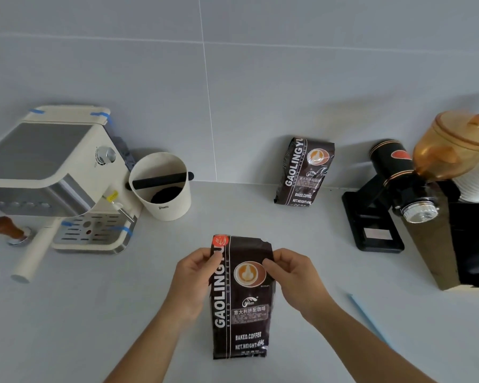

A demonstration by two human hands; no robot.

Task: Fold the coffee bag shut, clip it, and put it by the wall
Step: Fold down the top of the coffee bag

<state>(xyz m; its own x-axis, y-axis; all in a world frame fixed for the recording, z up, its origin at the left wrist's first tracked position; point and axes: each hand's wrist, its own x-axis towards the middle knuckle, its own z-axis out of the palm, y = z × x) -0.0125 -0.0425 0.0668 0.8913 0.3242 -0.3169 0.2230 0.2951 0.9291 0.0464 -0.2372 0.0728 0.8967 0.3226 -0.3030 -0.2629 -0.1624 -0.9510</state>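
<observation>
Lengthwise, coffee bag (242,297) lies top toward wall (233,78).

A pale grey tiled wall (260,64) is filling the upper half of the frame, thin white grout lines (208,106) crossing it. Below, a plain light grey table (94,313) is meeting the wall along a seam. Soft, even light is casting faint shadows at the right.
</observation>
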